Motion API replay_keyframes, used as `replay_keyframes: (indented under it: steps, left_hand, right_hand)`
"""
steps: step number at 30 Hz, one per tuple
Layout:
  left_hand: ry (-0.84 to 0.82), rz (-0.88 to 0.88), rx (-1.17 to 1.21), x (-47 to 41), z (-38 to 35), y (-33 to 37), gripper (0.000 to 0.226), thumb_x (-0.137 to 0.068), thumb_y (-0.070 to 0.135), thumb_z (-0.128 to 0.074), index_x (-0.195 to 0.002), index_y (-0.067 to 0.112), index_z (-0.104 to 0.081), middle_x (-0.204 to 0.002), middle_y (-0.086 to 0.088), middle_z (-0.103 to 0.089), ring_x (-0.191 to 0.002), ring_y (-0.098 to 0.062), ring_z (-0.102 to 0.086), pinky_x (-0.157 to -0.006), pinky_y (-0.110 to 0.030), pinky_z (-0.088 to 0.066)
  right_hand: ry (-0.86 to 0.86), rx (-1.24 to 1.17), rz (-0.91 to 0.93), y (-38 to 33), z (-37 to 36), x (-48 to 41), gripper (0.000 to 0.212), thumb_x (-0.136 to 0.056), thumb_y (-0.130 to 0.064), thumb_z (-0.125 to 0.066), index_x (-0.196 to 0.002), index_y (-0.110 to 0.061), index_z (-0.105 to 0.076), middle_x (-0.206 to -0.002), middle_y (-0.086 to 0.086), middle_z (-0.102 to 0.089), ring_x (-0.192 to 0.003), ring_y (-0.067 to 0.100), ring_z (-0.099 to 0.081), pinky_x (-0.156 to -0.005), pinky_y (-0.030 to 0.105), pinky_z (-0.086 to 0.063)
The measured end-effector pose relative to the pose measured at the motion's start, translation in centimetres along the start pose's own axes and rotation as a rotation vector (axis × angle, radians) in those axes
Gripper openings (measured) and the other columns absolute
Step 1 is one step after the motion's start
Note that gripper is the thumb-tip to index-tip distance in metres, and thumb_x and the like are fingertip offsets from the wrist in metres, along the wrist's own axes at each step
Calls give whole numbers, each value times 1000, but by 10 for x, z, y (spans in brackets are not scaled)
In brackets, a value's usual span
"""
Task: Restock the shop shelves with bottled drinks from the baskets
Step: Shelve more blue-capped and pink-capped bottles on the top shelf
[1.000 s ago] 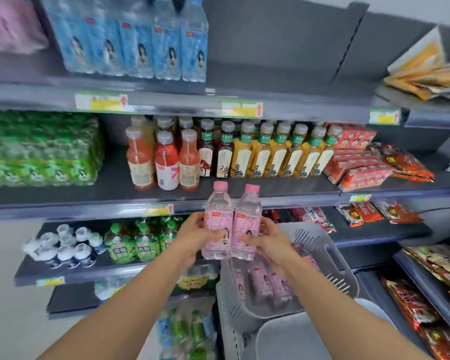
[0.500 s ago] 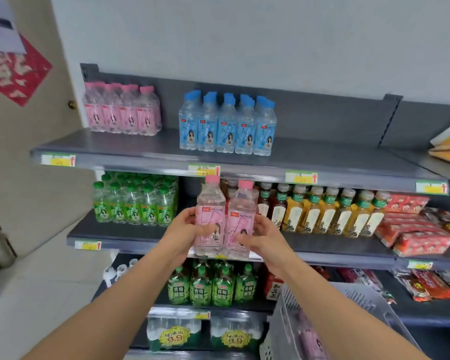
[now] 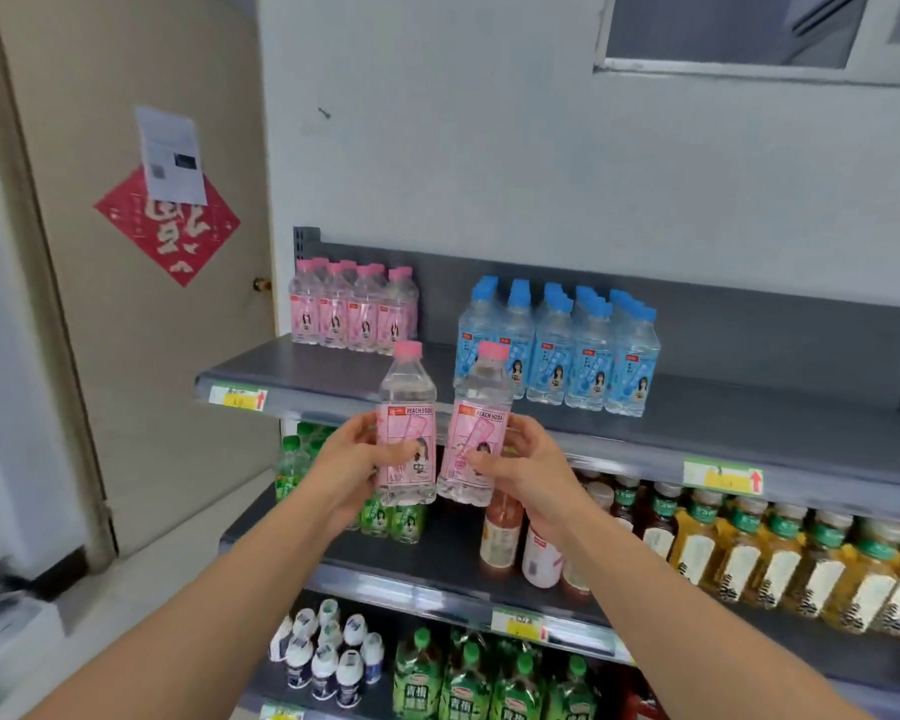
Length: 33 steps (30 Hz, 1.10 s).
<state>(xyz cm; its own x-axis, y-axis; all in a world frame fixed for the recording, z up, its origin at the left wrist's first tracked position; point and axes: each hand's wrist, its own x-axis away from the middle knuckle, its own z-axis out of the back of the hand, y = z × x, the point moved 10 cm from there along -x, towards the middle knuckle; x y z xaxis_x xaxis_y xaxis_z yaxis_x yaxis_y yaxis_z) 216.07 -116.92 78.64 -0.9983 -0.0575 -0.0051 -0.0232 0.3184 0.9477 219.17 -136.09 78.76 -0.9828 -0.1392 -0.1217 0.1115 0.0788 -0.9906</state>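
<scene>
My left hand (image 3: 352,459) grips one pink-capped peach soda bottle (image 3: 405,402), held upright. My right hand (image 3: 520,467) grips a second peach soda bottle (image 3: 481,402), tilted slightly right. Both bottles are side by side in front of the top shelf's (image 3: 697,423) front edge. A row of matching pink bottles (image 3: 352,309) stands at the shelf's far left. Blue-capped bottles (image 3: 557,345) stand to their right, just behind the bottle in my right hand. The basket is out of view.
A bare stretch of the top shelf lies between the pink and blue groups and to the right of the blue ones. Below are green bottles (image 3: 302,459), orange and yellow tea bottles (image 3: 749,558), small white bottles (image 3: 328,652). A door (image 3: 141,283) stands left.
Both hands have lifted the two pink bottles from over the basket up to the top shelf's front edge. My view has tilted upward and left; the basket has dropped out of sight.
</scene>
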Motion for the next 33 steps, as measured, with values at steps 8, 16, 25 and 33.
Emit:
replay_keyframes:
  steps: [8,16,25,33]
  left_hand:
    - [-25,-62,9,-62,68,57,65,-60,-5,-73,-121,6,-54,-108,-9,-71,-101,-26,-66,-95,-41,-49]
    - [-56,-107,5,-126,131,116,79,-60,-5,-75,-133,5,-48,-113,-12,-70,-102,-27,-68,-98,-45,-49]
    - [-1,-118,12,-166,181,130,57,-69,-13,-68,-121,5,-55,-100,-10,-72,-89,-24,-70,-77,-37,-55]
    - [76,-147,-2,-198,211,141,53,-72,-15,-67,-119,6,-56,-101,-11,-71,-90,-26,-69,-81,-40,-54]
  right_hand:
    - [-11,28,72,-20,-81,-78,54,-71,2,-80,-114,-19,-55,-108,-3,-69,-104,19,-66,-91,42,-54]
    - [27,-3,119,-33,-149,-157,62,-69,1,-82,-121,-16,-53,-114,7,-66,-101,22,-67,-90,45,-55]
    - [38,54,84,-12,-184,-223,63,-67,0,-84,-120,-15,-53,-117,9,-60,-103,29,-65,-88,48,-55]
    - [-35,155,25,8,-228,-274,71,-65,-6,-86,-124,-17,-49,-121,4,-57,-110,26,-60,-96,49,-51]
